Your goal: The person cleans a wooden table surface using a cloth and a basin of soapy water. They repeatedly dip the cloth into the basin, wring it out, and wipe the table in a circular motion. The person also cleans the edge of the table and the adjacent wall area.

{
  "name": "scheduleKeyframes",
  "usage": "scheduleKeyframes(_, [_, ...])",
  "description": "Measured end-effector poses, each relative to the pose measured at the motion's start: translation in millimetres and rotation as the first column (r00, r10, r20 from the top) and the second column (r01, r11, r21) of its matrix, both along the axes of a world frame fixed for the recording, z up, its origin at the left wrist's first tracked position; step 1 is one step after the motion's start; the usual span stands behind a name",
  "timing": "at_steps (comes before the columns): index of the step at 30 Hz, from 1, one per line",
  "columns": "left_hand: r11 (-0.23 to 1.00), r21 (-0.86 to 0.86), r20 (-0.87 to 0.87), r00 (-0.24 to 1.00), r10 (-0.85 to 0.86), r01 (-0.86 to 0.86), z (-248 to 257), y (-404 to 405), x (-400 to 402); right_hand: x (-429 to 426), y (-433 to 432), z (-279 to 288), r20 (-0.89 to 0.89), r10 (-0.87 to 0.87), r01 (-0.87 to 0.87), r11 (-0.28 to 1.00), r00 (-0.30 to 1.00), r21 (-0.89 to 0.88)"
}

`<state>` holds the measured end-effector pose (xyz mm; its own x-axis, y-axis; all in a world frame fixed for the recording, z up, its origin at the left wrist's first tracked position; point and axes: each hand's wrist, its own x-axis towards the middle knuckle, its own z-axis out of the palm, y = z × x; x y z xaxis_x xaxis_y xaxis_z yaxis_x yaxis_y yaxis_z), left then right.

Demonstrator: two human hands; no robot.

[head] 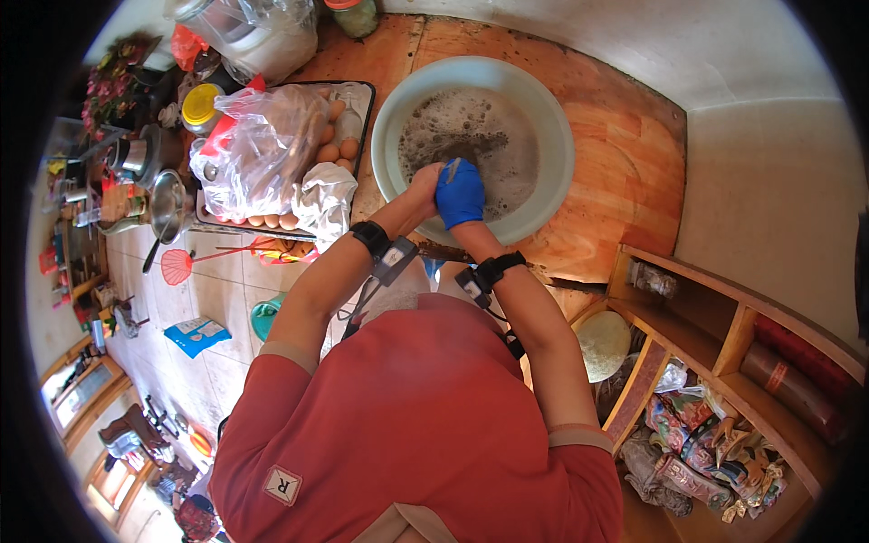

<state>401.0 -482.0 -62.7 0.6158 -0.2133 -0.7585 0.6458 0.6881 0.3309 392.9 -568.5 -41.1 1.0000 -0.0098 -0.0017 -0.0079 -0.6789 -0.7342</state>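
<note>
A large pale basin [384,146] of murky brown, foamy water [506,156] stands on the wooden tabletop before me. My left hand [426,183], bare, is at the basin's near side, pressed against my right hand [461,193], which wears a blue glove. Both sets of fingers are curled together low over the water. Just beyond them a dark patch [475,144] breaks the foam, and a small greyish strip [453,170] shows at the glove. What the fingers close around is hidden. Each forearm carries a black strap with a small device.
Left of the basin, a black-rimmed tray [373,102] holds eggs [327,153], a clear plastic bag [265,156] and a white cloth [326,197]. A saucepan [168,203] sits farther left. A wooden shelf unit [730,339] is at the right; a green bucket [266,317] is on the tiled floor.
</note>
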Motion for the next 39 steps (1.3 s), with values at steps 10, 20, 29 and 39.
scheduleKeyframes(10, [0.996,0.043,0.047,0.996,0.078,-0.08,-0.4,-1.3,-5.4,0.8,2.2,-4.9,-0.085,-0.025,0.034,0.994,0.996,0.107])
scheduleKeyframes(20, [0.957,0.283,-0.082,0.996,-0.04,0.062,53.0,-1.2,3.8,14.4,-20.9,-22.2,-0.382,-0.125,0.252,0.919,0.916,0.304])
scheduleKeyframes(29, [0.962,0.182,0.207,0.948,-0.241,0.204,17.0,38.0,3.3,6.7,-61.3,-9.2,-0.389,0.219,0.081,0.777,0.895,0.624])
scheduleKeyframes(39, [0.236,0.962,0.273,0.459,-0.846,-0.137,84.2,51.2,4.9,16.7,-98.5,55.7,-0.296,0.055,0.045,0.946,0.953,0.32])
